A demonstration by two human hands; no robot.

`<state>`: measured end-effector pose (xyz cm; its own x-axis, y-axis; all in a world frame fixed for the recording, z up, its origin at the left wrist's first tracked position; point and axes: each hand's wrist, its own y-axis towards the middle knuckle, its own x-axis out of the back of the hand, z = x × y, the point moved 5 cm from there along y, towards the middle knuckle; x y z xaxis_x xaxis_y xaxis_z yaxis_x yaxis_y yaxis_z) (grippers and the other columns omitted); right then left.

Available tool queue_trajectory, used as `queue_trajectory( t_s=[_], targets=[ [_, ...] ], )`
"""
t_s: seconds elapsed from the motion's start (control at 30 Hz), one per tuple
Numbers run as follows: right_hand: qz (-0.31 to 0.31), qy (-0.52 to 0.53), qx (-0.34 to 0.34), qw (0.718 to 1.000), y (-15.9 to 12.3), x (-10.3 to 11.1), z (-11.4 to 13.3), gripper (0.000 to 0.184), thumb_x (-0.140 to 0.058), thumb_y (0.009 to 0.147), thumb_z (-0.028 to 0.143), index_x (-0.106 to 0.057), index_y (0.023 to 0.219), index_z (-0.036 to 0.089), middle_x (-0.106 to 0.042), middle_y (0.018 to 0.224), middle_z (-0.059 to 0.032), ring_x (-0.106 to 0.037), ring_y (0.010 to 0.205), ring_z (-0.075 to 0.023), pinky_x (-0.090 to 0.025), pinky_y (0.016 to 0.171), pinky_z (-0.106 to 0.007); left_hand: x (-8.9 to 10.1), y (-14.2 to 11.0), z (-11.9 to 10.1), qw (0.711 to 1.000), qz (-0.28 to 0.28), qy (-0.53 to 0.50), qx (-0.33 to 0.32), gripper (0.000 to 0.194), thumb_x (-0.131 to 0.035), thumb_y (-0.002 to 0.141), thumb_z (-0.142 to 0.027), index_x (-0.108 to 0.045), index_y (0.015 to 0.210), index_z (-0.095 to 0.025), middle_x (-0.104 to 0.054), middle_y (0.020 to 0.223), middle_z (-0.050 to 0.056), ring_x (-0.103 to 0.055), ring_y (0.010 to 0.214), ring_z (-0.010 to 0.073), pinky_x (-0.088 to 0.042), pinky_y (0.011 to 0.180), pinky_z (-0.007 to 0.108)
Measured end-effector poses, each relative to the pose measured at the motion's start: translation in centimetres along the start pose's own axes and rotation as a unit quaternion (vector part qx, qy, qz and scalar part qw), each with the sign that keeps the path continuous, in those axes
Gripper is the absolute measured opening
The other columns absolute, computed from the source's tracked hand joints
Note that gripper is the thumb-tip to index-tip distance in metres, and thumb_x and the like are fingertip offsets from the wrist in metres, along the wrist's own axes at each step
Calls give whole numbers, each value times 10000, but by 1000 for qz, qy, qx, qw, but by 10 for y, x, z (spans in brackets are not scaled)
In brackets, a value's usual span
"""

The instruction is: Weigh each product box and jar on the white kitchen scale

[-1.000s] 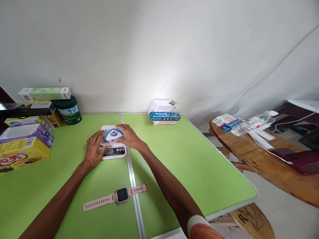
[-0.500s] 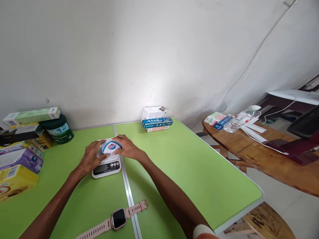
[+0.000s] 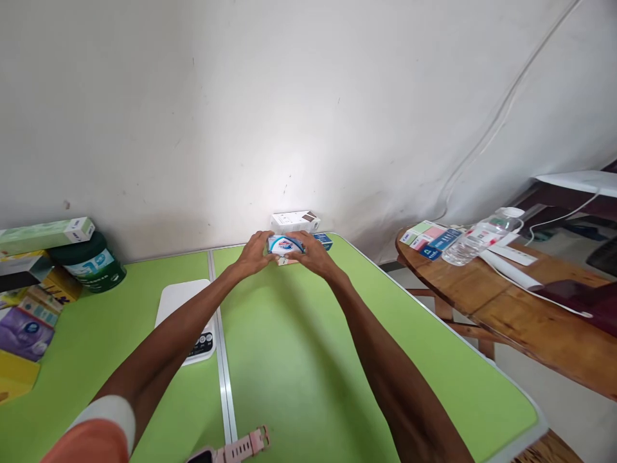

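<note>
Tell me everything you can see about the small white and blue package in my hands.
The package is small, with a white face, a curved blue band along its top and a red and blue logo in the middle. It looks like smooth printed packaging. Your left hand and right hand grip its two ends. It is near the far edge of the green table, in front of a white box; I can't tell whether they touch.

My left forearm [image 3: 178, 341] covers part of the white scale [image 3: 180, 299]. The pink watch [image 3: 241, 448] runs off the bottom edge; the yellow box [image 3: 17, 376] is cut off at left.
</note>
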<state>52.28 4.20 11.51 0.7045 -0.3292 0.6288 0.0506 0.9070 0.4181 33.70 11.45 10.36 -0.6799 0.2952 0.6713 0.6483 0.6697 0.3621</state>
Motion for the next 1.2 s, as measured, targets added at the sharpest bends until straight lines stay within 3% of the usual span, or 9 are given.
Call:
queue_trajectory(
  t_s=[0.2, 0.4, 0.53, 0.67, 0.73, 0.8, 0.97, 1.07, 1.2],
  targets=[
    [-50, -34, -11, 998, 15, 16, -51, 409, -776, 779, 366, -826, 1173, 270, -783, 1305, -106, -655, 1269, -391, -480, 1166, -606, -41, 39, 1, 998, -22, -11, 63, 660, -799, 877, -220, -560, 1489, -145, -621, 1446, 196, -616, 1328, 349, -517, 1144, 505],
    [-129, -125, -5, 984, 10, 12, -58, 363, -680, 849, 443, -813, 1092, 208, -748, 1286, -198, -618, 1267, -413, -466, 1162, -633, -50, 39, -8, 994, -54, 27, 96, 630, -800, 901, -251, -577, 1478, -134, -540, 1497, 229, -555, 1400, 379, -495, 1164, 508],
    [-150, -155, 32, 976, -8, 12, -54, 514, -514, 933, 636, -804, 1043, 226, -750, 1179, -229, -647, 1194, -445, -491, 1098, -705, -46, 17, -26, 995, -58, 42, 73, 669, -826, 856, -259, -588, 1477, -194, -564, 1499, 192, -575, 1382, 375, -493, 1200, 544],
    [-196, -153, 101, 963, -33, 3, -56, 719, -400, 948, 825, -800, 1248, 308, -712, 1276, -271, -607, 1339, -501, -416, 1136, -763, -28, -45, -42, 998, -28, 37, -30, 691, -776, 919, -419, -561, 1535, -193, -602, 1508, 199, -551, 1446, 376, -512, 1204, 561],
    [-195, -133, 115, 965, -44, -10, -52, 678, -433, 965, 784, -727, 1426, 383, -666, 1413, -246, -523, 1473, -498, -335, 1211, -779, -8, -95, -45, 998, -14, 25, -48, 713, -755, 943, -491, -556, 1557, -189, -612, 1522, 201, -545, 1471, 372, -515, 1208, 563],
    [-181, -120, 158, 963, -56, -29, -32, 632, -452, 995, 715, -654, 1521, 426, -679, 1394, -241, -532, 1468, -490, -361, 1195, -785, 21, -153, -42, 999, -37, 19, -12, 678, -733, 964, -505, -567, 1563, -233, -613, 1538, 183, -559, 1475, 364, -517, 1208, 576],
    [-98, -80, 276, 953, -80, -107, 72, 423, -533, 1050, 570, -728, 1381, 392, -752, 1234, -208, -707, 1190, -433, -562, 1030, -692, 114, -299, -11, 968, -201, 90, 118, 522, -693, 1002, -433, -627, 1483, -242, -647, 1480, 181, -596, 1432, 334, -506, 1236, 580],
    [22, 16, 256, 966, -83, -177, 147, 359, -562, 1045, 493, -768, 1258, 289, -756, 1263, -173, -700, 1183, -402, -589, 1019, -673, 171, -365, 8, 912, -322, 181, 181, 461, -633, 1031, -433, -623, 1449, -237, -650, 1461, 175, -590, 1422, 336, -478, 1250, 600],
    [190, 151, 238, 940, -86, -277, 247, 309, -653, 980, 371, -774, 1244, 266, -739, 1287, -155, -681, 1234, -371, -572, 1113, -601, 242, -440, 22, 778, -505, 282, 247, 592, -613, 1029, -509, -516, 1526, -202, -534, 1583, 210, -470, 1529, 356, -339, 1334, 591]
  ],
)
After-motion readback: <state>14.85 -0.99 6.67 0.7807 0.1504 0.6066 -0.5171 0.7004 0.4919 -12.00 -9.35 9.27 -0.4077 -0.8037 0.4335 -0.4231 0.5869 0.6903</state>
